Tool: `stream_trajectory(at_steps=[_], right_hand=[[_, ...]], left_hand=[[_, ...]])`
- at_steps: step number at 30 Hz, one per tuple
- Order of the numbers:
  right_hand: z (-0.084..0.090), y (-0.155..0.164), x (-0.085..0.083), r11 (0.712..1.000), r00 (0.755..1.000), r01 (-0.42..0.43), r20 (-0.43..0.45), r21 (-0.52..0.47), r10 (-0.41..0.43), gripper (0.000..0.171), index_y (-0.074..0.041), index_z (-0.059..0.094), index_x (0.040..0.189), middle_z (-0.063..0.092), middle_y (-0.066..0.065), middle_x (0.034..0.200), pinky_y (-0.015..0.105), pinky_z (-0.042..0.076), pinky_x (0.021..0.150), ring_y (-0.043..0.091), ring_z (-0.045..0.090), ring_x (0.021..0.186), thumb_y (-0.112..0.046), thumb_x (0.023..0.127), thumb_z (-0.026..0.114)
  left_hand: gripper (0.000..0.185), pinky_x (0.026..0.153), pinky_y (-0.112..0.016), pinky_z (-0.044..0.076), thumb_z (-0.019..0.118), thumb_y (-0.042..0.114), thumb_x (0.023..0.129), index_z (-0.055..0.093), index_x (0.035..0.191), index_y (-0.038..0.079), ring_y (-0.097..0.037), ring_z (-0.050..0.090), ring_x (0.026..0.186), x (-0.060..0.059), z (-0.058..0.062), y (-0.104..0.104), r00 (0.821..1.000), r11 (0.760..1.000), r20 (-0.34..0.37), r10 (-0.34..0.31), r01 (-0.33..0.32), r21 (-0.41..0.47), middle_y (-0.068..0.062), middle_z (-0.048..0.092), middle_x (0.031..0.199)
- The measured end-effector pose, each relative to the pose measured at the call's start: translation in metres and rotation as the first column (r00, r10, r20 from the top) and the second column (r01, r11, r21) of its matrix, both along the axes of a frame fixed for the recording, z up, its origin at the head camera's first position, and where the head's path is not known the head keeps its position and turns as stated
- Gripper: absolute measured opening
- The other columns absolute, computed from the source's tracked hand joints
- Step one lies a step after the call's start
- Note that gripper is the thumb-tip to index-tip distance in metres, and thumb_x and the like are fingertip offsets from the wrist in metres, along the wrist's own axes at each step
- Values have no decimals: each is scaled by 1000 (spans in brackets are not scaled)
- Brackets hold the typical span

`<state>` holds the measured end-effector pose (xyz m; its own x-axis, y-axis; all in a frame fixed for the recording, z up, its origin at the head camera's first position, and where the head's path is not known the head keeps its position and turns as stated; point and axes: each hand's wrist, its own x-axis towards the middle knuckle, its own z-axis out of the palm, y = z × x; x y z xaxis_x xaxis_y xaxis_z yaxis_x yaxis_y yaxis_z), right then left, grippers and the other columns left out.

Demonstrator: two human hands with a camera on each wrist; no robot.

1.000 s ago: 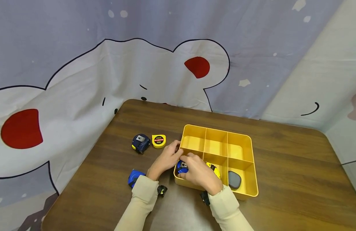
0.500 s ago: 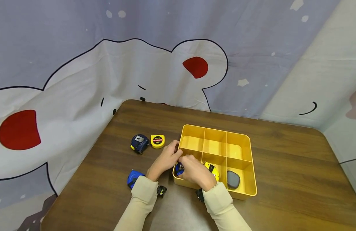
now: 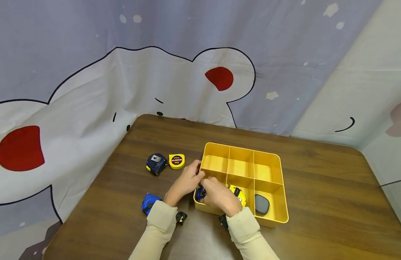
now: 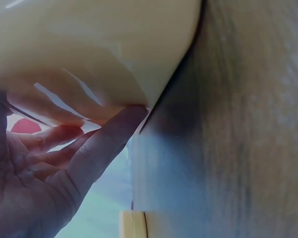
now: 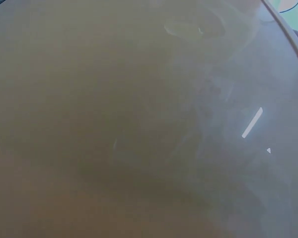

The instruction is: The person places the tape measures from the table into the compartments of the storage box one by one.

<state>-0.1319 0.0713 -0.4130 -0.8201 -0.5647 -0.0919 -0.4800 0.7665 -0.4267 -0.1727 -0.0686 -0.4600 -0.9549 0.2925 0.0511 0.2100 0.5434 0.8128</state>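
Observation:
My left hand [image 3: 186, 180] grips the left wall of a yellow six-compartment box [image 3: 272, 164]. In the left wrist view, its fingers [image 4: 107, 139] lie along the outside of the box wall [image 4: 89, 54], with the thumb at the rim. My right hand [image 3: 217, 196] reaches into the front left compartment and holds a blue tape measure [image 3: 200, 194], mostly covered by the fingers. A yellow tape measure [image 3: 238, 195] lies in the front middle compartment, and a dark grey rounded case [image 3: 261, 204] in the front right one. The right wrist view shows only a blurred box surface [image 5: 139, 99].
Left of the box, a dark blue tape measure [image 3: 156, 164] and a small yellow tape measure [image 3: 177, 161] lie on the wooden table [image 3: 327, 195]. Nearer me is a bright blue tape measure [image 3: 150, 203], partly behind the left sleeve. A patterned curtain [image 3: 174, 83] hangs behind.
My right hand has shifted slightly left and lower into the front left compartment, covering more of the blue tape measure. The left hand keeps its hold on the box wall.

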Motion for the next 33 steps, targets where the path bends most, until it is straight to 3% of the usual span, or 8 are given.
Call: stream_trajectory(at_steps=[9, 14, 19, 24, 33], right_hand=[[1, 4, 2, 1000, 1000, 2, 6, 26, -2, 25, -4, 60, 91, 54, 5, 80, 28, 45, 63, 16, 52, 73, -14, 73, 75], [10, 14, 11, 998, 999, -51, -5, -33, 51, 32, -3, 58, 109, 52, 13, 107, 35, 47, 77, 22, 53, 91, -21, 84, 66], [30, 33, 21, 989, 997, -62, 35, -130, 68, 40, -7, 56, 121, 44, 13, 129, 39, 43, 92, 24, 48, 110, -27, 87, 62], [46, 60, 30, 987, 1000, -20, 10, -162, 22, 47, -13, 53, 126, 37, 11, 138, 43, 39, 97, 26, 44, 120, -36, 86, 61], [57, 119, 35, 968, 990, 86, -93, -235, -111, 50, -17, 50, 128, 39, 2, 137, 48, 43, 90, 28, 47, 117, -42, 86, 60]], left_hand=[[29, 72, -29, 48, 45, 16, 90, 48, 117, 5, -15, 55, 81, 1, 1, 4, 1000, 1000, 10, -2, 2, 31, -6, 59, 101], [30, 85, -35, 47, 46, 15, 89, 49, 117, 4, -17, 56, 95, 1, 0, 5, 1000, 1000, -5, 1, -1, 31, -9, 60, 108], [32, 86, -37, 48, 46, 15, 88, 49, 117, 1, -20, 57, 96, 1, 1, 3, 1000, 1000, -24, 5, -5, 18, -11, 60, 108], [34, 86, -37, 48, 45, 15, 89, 47, 119, 0, -20, 57, 95, 2, 1, 2, 1000, 1000, -8, -1, 1, 6, -12, 59, 110], [37, 90, -37, 46, 44, 17, 89, 45, 122, 0, -19, 55, 99, 1, 0, 2, 1000, 1000, 26, 16, -15, -6, -12, 57, 115]])
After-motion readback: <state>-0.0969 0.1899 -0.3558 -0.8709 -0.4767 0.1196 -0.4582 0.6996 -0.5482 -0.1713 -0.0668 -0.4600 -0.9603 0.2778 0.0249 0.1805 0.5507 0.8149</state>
